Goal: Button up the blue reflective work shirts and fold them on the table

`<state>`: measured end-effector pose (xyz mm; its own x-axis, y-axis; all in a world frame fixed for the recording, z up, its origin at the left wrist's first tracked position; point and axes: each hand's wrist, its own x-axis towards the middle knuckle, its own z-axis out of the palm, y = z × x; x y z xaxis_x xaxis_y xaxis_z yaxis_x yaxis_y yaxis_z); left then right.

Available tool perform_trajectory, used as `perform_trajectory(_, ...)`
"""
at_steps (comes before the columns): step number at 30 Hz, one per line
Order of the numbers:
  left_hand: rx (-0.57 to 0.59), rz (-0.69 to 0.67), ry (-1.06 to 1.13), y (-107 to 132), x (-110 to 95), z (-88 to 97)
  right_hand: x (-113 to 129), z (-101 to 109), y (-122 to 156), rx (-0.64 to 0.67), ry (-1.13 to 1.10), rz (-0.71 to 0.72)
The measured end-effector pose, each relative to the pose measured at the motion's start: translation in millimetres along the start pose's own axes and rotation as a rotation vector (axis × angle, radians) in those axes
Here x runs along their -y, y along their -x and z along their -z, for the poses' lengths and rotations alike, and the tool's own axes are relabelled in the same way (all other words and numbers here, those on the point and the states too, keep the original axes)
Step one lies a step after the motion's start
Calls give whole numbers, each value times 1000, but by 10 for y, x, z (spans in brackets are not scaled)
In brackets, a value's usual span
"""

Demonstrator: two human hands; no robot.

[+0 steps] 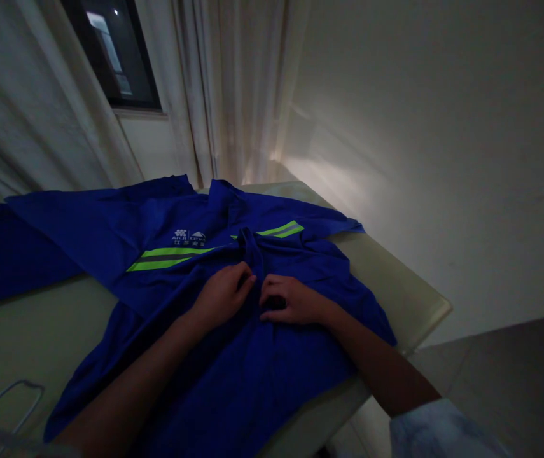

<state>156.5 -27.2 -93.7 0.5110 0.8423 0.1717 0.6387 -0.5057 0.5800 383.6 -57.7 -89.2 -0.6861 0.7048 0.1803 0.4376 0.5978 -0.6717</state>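
Note:
A blue work jacket [157,216] lies spread front up, its long sleeve reaching out to the left. Across its chest run yellow-green and grey reflective stripes, with a white printed logo above the left one. My left hand [224,292] pinches the front opening, where the cloth rises in a ridge below the collar. Just right of it, my right hand [293,300] has curled fingers on the same front edge, with a gap showing between thumb and forefinger. What lies between the fingertips is partly hidden in the dim light.
Under the jacket is a pale table [396,280], its corner jutting out at the right. A white wire hanger [23,383] shows at the lower left. Curtains [238,83] and a dark window [119,57] stand behind, and a wall [443,159] rises to the right.

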Motion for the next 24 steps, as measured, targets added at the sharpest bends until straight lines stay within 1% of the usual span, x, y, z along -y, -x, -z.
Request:
perform_trajectory(2,75,14,-135,22,-19,-10,-15,-9,7,51,36,2)
perform_trajectory(4,127,11,-255,42,-41,-14,-14,-27,10,64,72,1)
perform_trajectory(5,151,-2,-269,48,-55,-10,-5,-36,11,63,86,5)
perform_trajectory(7,172,-45,-204,49,-93,13,27,-52,13,40,102,22)
perform_trajectory(8,158,-65,-151,45,-117,31,47,-56,15,9,101,32)
perform_trajectory(10,96,-82,-52,35,-171,69,87,-59,17,-86,76,50)
perform_trajectory(12,49,-53,71,23,-209,101,121,-57,20,-189,40,65)
perform_trajectory(13,53,-25,145,18,-214,112,134,-57,20,-229,25,74)
perform_trajectory(14,82,12,210,12,-206,119,144,-58,21,-258,16,82)
perform_trajectory(16,192,78,282,2,-158,123,154,-64,18,-285,2,96)
perform_trajectory(18,294,88,283,-7,-92,119,157,-72,12,-291,-17,105)
perform_trajectory(19,311,76,280,-11,-65,117,158,-76,9,-290,-29,103)
perform_trajectory(21,266,54,279,-13,-43,113,167,-83,3,-299,-51,81)
perform_trajectory(24,143,58,238,1,-91,100,195,-95,-5,-332,-47,7)
